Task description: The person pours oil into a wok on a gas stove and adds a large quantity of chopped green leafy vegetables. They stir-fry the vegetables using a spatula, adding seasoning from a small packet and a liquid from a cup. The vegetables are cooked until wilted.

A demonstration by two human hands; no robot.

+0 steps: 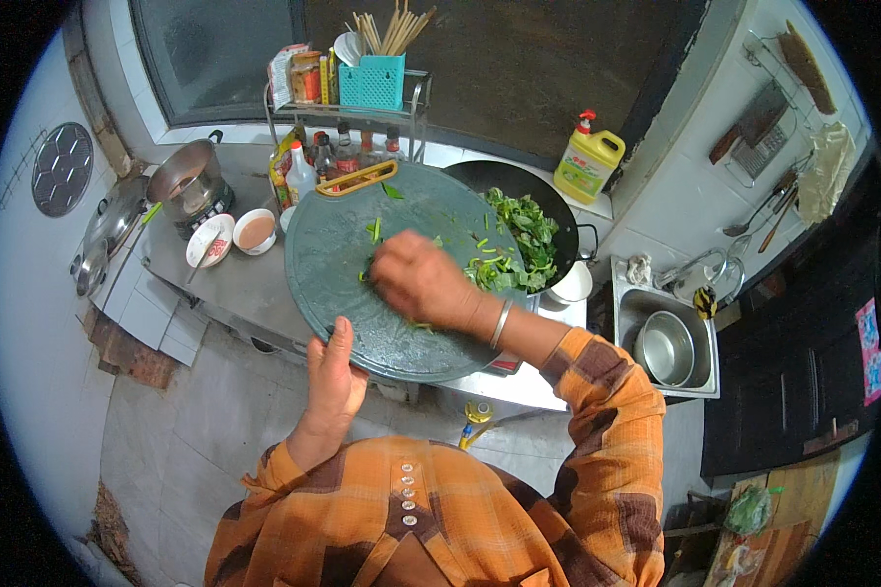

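My left hand [335, 374] grips the near left rim of a round grey-green cutting board [345, 301], thumb on top, holding it tilted above the counter. On the board's middle rests my right hand [418, 282], blurred, its fingers curled down over the surface; whether it holds anything is hidden. Chopped green stems and leaf bits [488, 257] lie scattered on the board, mostly toward its right. Partly behind the board's right edge stands a black wok [477, 176] with a heap of leafy greens [525, 224]. The board's yellow handle [357, 178] is at its far edge.
Left on the counter are a steel pot [183, 176], a bowl with a utensil [216, 253] and a bowl of brownish liquid [255, 232]. Sauce bottles [345, 150] stand under a rack. A yellow detergent jug [589, 161], white bowl [573, 282] and sink [624, 308] are right.
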